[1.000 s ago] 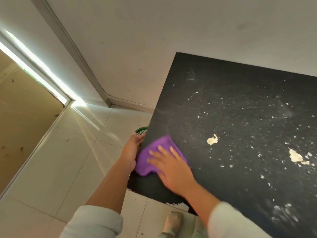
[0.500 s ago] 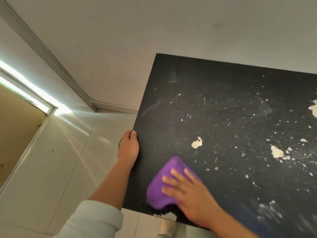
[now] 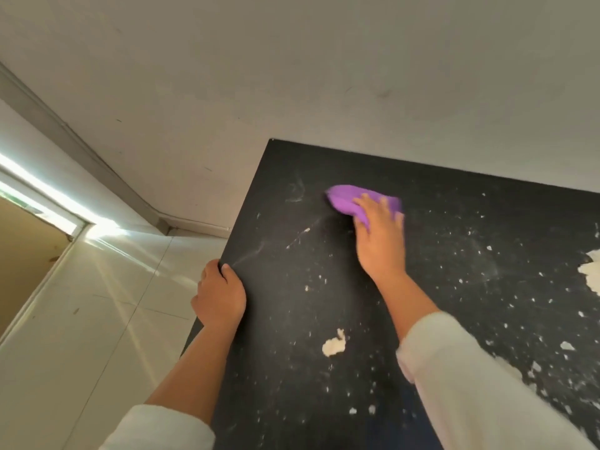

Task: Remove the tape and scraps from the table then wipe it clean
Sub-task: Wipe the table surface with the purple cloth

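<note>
A black table [image 3: 438, 254] fills the right of the view, speckled with several pale scraps. A purple cloth [image 3: 347, 198] lies near the table's far left corner. My right hand [image 3: 380, 241] presses flat on the cloth with straight fingers. My left hand [image 3: 219, 297] holds the table's left edge, thumb on top and fingers curled under the edge. A cream scrap [image 3: 332, 345] lies between my two forearms. A larger pale patch [image 3: 591, 274] sits at the right border.
White floor tiles [image 3: 97, 319] stretch to the left of the table. A grey-white wall [image 3: 324, 76] stands right behind the table's far edge. A bright strip of light [image 3: 48, 203] and a tan panel [image 3: 26, 254] lie at the far left.
My right hand has swept the purple cloth from the table's near left edge up to the far left area. My left hand has stayed on the left edge.
</note>
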